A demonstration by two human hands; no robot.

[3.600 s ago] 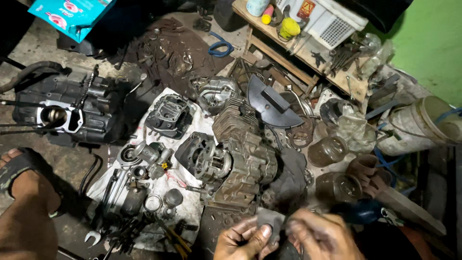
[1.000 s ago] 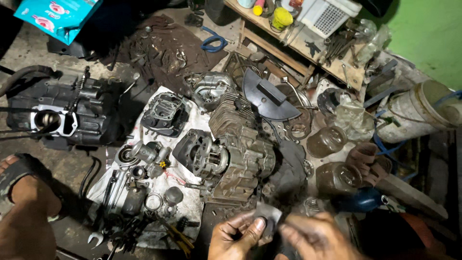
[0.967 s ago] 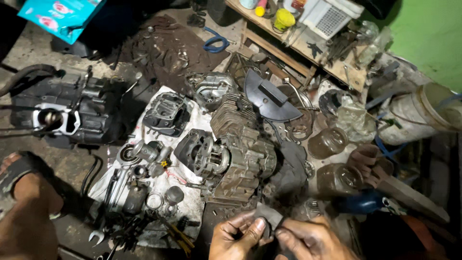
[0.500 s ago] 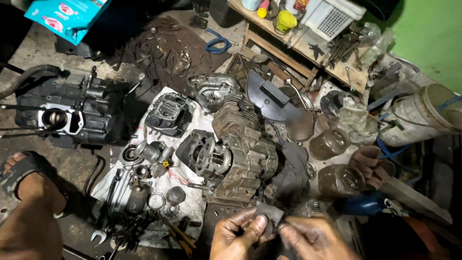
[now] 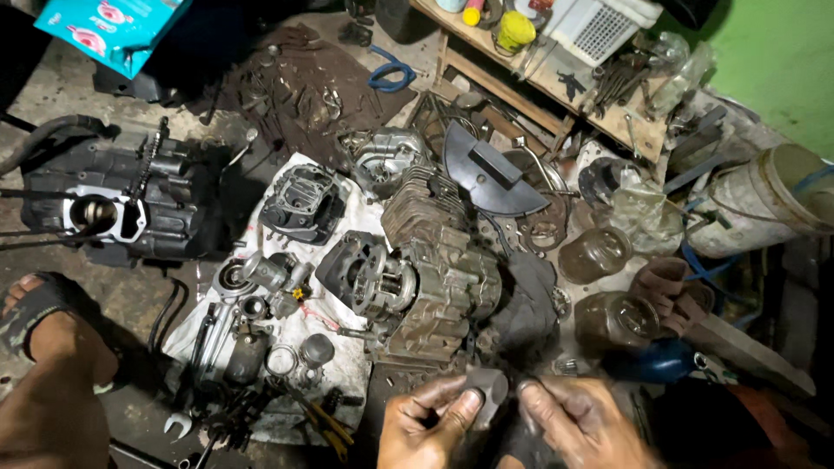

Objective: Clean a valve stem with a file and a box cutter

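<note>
At the bottom centre of the frame the left hand (image 5: 430,430) and the right hand (image 5: 578,426) meet over a small dark grey part (image 5: 485,388). The left hand's grip is clamped on it: thumb pressed against its lower left face, the other fingers curled behind, so the part stands just above the thumb tip and juts toward the right hand. The right hand's fingers (image 5: 532,398) touch the part's right edge; whether its grip is closed on the part cannot be told.

Just above the hands, on the floor, lies a dark rag (image 5: 530,304) beside a finned engine cylinder block (image 5: 439,260). Left of that, a stained white cloth (image 5: 347,365) carries a carburettor (image 5: 269,278), a round engine cover (image 5: 360,278) and small rings and fittings. A spanner (image 5: 178,424) lies at the cloth's lower left corner. A sandalled foot (image 5: 43,321) shows at the lower left edge.

Farther up on the left sits a black engine crankcase (image 5: 122,208). Two glass jars (image 5: 608,287) stand at centre right, a pale bucket (image 5: 764,208) at the right edge. A wooden shelf (image 5: 556,87) with a yellow container (image 5: 514,30) crosses the top, a turquoise box (image 5: 109,26) lies upper left.
</note>
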